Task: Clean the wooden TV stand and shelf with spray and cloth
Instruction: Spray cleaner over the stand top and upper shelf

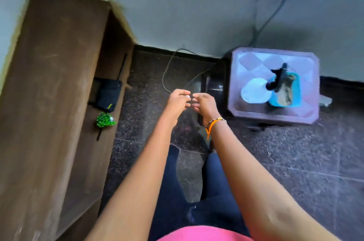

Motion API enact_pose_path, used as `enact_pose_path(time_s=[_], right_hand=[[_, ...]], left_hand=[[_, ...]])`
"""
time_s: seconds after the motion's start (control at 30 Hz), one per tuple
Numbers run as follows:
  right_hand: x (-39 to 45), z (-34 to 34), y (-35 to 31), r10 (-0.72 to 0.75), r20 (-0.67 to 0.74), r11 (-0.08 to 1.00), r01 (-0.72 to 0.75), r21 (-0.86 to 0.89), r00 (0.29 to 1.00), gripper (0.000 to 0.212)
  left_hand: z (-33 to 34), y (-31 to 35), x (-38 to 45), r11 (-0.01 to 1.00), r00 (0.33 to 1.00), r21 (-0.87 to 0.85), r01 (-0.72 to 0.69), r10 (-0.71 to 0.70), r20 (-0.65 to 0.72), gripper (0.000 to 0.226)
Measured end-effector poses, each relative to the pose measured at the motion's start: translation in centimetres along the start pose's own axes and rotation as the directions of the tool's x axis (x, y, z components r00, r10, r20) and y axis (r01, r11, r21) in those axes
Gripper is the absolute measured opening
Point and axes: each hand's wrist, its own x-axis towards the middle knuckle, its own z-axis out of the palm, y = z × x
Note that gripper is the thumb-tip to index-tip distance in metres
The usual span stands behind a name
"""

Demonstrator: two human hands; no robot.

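The wooden TV stand [49, 83] stands left of the hands and the stool [275, 116] bearing the spray bottle [256, 91] and cloth [286, 91] right, while both outstretched arms bring left hand [178, 100] and right hand [204, 105] together, fingers curled, fingertips touching, holding nothing visible.

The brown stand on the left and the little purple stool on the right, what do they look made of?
The stand looks like wood or wood-look board: matte dark brown, faint streaky grain, a paler raw edge along its rim. The picture is too blurred to tell solid wood from laminate. The stool looks like moulded plastic: even purple colour, rounded corners, a pressed diamond pattern and a soft sheen on top.
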Motion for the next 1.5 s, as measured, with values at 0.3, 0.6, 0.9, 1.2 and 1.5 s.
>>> enact_pose_path(time_s=[0.3, 0.6, 0.9, 1.2, 1.5], right_hand=[[-1.0, -17.0, 3.4, -0.271, -0.306, 0.958, 0.225, -0.178, 0.913, 0.016], [4.8, -21.8, -1.8, -0.617, -0.086, 0.743, 0.543, -0.392, 0.782, 0.075], [6.8, -20.6, -3.0, -0.672, -0.129, 0.727, 0.615, -0.305, 0.729, 0.054], [2.4, -17.6, -3.5, -0.765, -0.023, 0.609, 0.711, -0.351, 0.643, 0.046], [-7.4, -9.4, 2.8, -0.559, 0.609, 0.44, 0.823, -0.358, 0.563, 0.029]], left_hand=[[14.6, -0.5, -1.4, 0.998, 0.991, 0.066, 0.024, -0.032, 0.128, 0.026], [19.8, -1.6, -1.5, 1.0, 0.993, 0.01, -0.012, 0.011, 0.121, 0.023], [17.9, -2.8, -2.2, 0.996, 0.992, -0.01, 0.085, -0.084, 0.098, 0.026], [15.0, -2.3, -5.0, 0.991, 0.998, -0.124, 0.048, -0.042, 0.055, 0.023], [6.1, -8.7, -15.0, 0.932, 0.969, -0.36, -0.037, -0.054, -0.24, 0.023]])
